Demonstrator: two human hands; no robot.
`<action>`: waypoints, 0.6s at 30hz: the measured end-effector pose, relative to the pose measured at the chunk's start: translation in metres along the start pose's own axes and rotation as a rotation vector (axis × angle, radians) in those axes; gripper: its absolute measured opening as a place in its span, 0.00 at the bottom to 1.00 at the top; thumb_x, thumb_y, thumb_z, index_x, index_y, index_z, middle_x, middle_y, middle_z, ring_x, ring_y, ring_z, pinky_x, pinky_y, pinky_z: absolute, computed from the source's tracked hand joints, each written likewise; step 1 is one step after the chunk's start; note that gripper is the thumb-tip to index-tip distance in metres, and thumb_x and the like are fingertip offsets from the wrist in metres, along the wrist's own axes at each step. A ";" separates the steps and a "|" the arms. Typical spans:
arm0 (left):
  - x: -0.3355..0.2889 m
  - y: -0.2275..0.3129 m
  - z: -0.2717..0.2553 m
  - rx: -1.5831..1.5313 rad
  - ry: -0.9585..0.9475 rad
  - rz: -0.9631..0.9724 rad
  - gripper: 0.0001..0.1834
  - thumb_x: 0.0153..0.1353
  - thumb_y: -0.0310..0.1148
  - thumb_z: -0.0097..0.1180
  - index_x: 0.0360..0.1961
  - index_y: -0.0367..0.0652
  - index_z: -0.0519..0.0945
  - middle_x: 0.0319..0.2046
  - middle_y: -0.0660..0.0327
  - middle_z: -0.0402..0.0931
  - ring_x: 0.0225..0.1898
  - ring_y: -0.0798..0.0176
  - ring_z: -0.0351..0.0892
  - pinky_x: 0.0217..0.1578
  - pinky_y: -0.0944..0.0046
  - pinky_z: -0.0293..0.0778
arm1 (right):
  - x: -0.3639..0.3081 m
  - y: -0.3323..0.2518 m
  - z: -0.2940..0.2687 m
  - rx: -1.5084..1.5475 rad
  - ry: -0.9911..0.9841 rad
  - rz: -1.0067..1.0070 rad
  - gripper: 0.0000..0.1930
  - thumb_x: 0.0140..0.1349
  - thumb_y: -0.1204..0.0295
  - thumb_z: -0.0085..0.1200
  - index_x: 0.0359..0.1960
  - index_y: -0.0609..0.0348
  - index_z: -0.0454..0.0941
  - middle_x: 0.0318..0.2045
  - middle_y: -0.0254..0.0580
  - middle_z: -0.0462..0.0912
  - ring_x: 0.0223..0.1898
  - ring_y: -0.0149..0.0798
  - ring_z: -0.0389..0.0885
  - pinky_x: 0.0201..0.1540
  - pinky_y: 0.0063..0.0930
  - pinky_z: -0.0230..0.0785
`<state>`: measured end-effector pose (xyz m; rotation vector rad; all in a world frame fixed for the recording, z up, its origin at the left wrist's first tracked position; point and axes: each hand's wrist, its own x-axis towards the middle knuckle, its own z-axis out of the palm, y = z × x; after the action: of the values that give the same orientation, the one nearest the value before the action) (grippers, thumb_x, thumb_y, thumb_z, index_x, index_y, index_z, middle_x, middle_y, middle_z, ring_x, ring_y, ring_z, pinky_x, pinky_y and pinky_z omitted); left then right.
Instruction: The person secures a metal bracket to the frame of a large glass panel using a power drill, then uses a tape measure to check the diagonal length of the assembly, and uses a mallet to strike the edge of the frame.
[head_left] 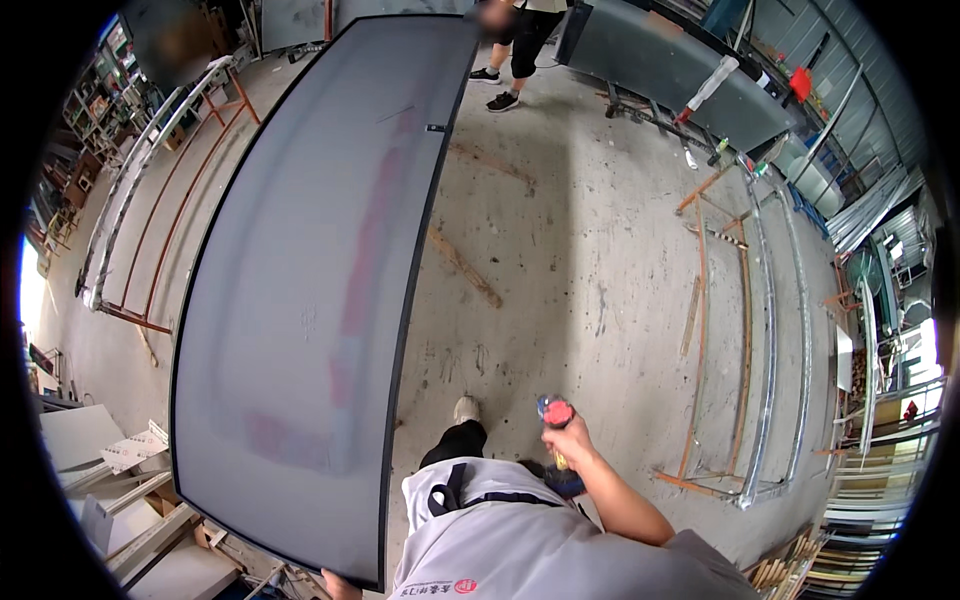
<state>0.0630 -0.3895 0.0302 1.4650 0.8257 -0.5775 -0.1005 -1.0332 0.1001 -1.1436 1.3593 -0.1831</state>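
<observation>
A long framed door panel [300,270], grey and glassy with a thin black frame, stretches from my left side to the far end of the room. A small dark fitting [436,128] sits on its right edge. My left hand [341,585] is at the panel's near end, closed on the frame, its fingers partly hidden by the frame and the picture's lower edge. In my right hand [572,440] is a cordless drill [556,410], red and dark blue with a black base, gripped by its handle beside my hip, apart from the panel.
Another person [525,45] stands at the panel's far end. Low metal racks stand left [165,200] and right [750,350]. Wooden strips [465,265] lie on the concrete floor beside the panel. Another large panel [670,75] leans at the back right. Stacked profiles [875,510] line the right side.
</observation>
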 end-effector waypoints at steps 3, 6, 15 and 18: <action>-0.006 0.021 0.017 0.702 0.426 -0.075 0.33 0.67 0.56 0.40 0.56 0.38 0.77 0.54 0.48 0.77 0.54 0.43 0.77 0.53 0.48 0.74 | 0.048 -0.090 0.024 0.080 -0.063 -0.026 0.12 0.46 0.85 0.56 0.31 0.57 0.71 0.19 0.35 0.75 0.16 0.33 0.74 0.16 0.30 0.66; -0.018 0.039 0.106 0.817 0.839 -0.113 0.28 0.66 0.53 0.44 0.38 0.35 0.83 0.35 0.52 0.82 0.38 0.48 0.81 0.37 0.52 0.77 | 0.104 -0.158 0.050 0.128 -0.065 -0.076 0.10 0.48 0.85 0.55 0.29 0.57 0.71 0.18 0.35 0.74 0.15 0.33 0.74 0.16 0.29 0.67; -0.019 0.097 0.487 -0.554 -0.147 -0.422 0.14 0.66 0.36 0.46 0.31 0.35 0.76 0.27 0.54 0.79 0.24 0.59 0.77 0.28 0.68 0.78 | 0.295 -0.326 0.161 0.315 -0.184 -0.036 0.07 0.48 0.83 0.57 0.26 0.58 0.73 0.17 0.34 0.74 0.15 0.32 0.75 0.17 0.28 0.68; 0.001 0.128 0.576 -0.746 -0.020 -0.425 0.12 0.64 0.29 0.43 0.38 0.31 0.76 0.34 0.50 0.80 0.33 0.49 0.81 0.38 0.58 0.81 | 0.356 -0.364 0.186 0.316 -0.225 -0.025 0.05 0.50 0.82 0.57 0.24 0.59 0.73 0.16 0.36 0.74 0.14 0.33 0.74 0.16 0.28 0.67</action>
<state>0.2390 -0.9518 0.0643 0.6041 1.1873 -0.5124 0.3326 -1.3591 0.0882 -0.8872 1.0735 -0.2693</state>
